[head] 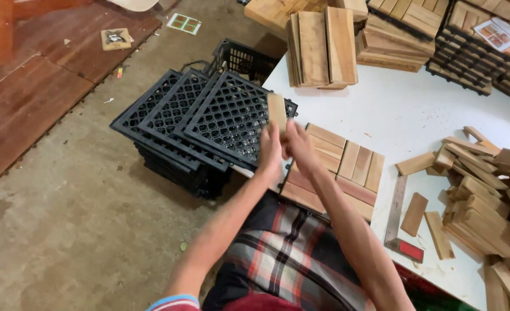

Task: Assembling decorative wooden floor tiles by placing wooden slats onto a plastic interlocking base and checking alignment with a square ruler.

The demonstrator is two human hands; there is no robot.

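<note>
Both hands are blurring slightly at the centre of the frame, so the exact finger positions are hard to make out. The left hand (270,154) and the right hand (298,145) are pressing together, and a short wooden slat (277,112) is sticking up from between them, its lower end hidden in the grip; both hands are closing on it. The slat is standing nearly upright, just above the fingertips, in front of the black plastic grids.

Under the hands, the wooden tile (341,167) is lying at the near edge of the white table (416,109); its left part is covered by the right forearm, and it is showing about four blocks of slats.

At centre left, the black plastic grids (209,118) are leaning in a fanned stack; three top ones are showing clearly, while the rest below cannot be counted. A metal square (397,213) with a red end is lying at lower right, with three loose slats about it. The heap of slats (485,201) at the right edge is being cut off by the frame. More stacked tiles (321,46) are filling the top, partly out of view.
</note>
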